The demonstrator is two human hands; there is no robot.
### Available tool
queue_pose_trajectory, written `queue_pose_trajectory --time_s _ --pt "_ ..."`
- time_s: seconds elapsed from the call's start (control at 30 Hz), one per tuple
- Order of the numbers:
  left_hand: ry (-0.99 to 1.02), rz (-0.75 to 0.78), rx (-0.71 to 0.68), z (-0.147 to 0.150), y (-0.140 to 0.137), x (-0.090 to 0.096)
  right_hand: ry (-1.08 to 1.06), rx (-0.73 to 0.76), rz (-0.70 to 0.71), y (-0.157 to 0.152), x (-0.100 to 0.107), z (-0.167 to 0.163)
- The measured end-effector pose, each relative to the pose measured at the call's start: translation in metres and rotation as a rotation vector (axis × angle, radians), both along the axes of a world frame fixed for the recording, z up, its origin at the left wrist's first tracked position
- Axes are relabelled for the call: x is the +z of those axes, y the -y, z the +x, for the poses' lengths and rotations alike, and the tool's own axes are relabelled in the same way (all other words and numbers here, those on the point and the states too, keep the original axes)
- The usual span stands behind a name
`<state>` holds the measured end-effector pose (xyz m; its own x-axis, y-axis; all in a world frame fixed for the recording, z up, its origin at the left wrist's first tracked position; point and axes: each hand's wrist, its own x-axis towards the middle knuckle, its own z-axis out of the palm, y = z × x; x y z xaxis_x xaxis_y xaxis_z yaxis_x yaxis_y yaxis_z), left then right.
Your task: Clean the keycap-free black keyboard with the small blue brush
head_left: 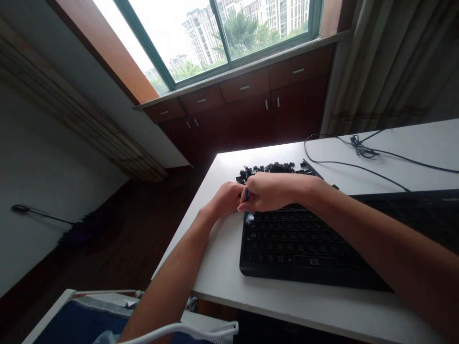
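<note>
My right hand (pixel 263 191) is closed round a blue toothbrush (pixel 245 215), its head pointing down with pale bristles at the left edge of a black keyboard (pixel 287 272). The keycaps are off, so bare square key sockets show across the board. Just left of it, my left hand (pixel 228 197) rests by the keyboard's upper left corner. Its fingers are hidden behind my right hand, so what they hold cannot be seen. Behind both hands lies a heap of loose black keycaps (pixel 276 167).
The white table (pixel 222 258) has its left edge beside my left forearm. A black cable (pixel 364 149) lies coiled at the back right. A white-framed chair (pixel 179 328) with blue cloth stands at the lower left. Brown cabinets (pixel 244 112) stand below the window.
</note>
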<state>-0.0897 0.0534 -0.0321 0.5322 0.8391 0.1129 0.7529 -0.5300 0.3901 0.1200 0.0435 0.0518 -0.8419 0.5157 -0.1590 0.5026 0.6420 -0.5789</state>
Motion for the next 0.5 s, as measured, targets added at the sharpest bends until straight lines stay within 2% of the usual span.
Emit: queue_pose_trajectory --time_s 0.2,0.5 --pt "-0.008 0.006 0.009 -0.001 0.0 -0.003 0.021 -0.001 0.07 0.0 0.001 0.001" --pt "-0.05 0.033 0.062 -0.001 0.0 -0.005 0.125 0.022 0.198 0.012 0.017 0.001"
